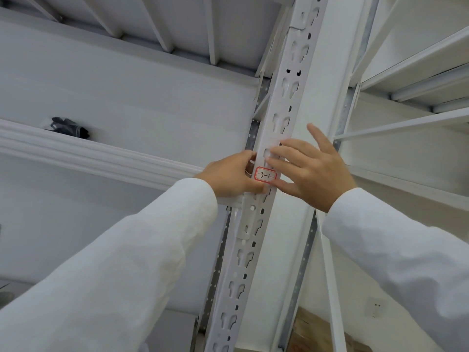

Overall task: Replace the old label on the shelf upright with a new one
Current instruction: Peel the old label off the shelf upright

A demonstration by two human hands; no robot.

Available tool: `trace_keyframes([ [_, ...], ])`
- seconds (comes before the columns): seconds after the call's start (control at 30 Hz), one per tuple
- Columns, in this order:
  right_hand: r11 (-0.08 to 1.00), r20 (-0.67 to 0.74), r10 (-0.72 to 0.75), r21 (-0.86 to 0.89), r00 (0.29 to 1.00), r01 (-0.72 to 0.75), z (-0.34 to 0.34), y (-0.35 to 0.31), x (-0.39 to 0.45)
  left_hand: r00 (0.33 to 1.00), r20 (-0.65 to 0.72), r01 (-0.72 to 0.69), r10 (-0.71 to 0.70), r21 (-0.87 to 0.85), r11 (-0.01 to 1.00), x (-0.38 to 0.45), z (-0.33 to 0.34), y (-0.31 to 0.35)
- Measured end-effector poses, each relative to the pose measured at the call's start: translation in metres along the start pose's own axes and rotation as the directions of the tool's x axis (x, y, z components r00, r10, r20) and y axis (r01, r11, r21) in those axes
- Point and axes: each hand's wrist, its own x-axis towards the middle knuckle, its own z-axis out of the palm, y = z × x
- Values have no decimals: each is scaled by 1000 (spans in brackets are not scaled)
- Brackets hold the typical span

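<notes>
2 hands flank label, left hand, right hand

White label, red border, on white slotted upright.

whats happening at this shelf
A person in white sleeves works with both bare hands on a red-bordered label on the white slotted upright. The left hand is at the label's left edge; the right hand lies spread against the post beside it. Whether this label is the old or the new one cannot be told.

label left edge: hidden | black item: unidentifiable
</notes>
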Motion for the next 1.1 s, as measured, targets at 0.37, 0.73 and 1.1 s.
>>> trace_keyframes([
  [0.37,998,-63,-37,-48,997,34,4,2,3,1000,-5,6,-6,-1,1000,1,0,0],
  [0.73,987,60,-69,147,996,59,-3,14,5,1000,-1,-10,10,3,1000,0,1,-1],
  [1.1,993,36,-113,30,993,112,1,12,6,1000,-13,-12,12,-4,1000,1,2,-2],
])
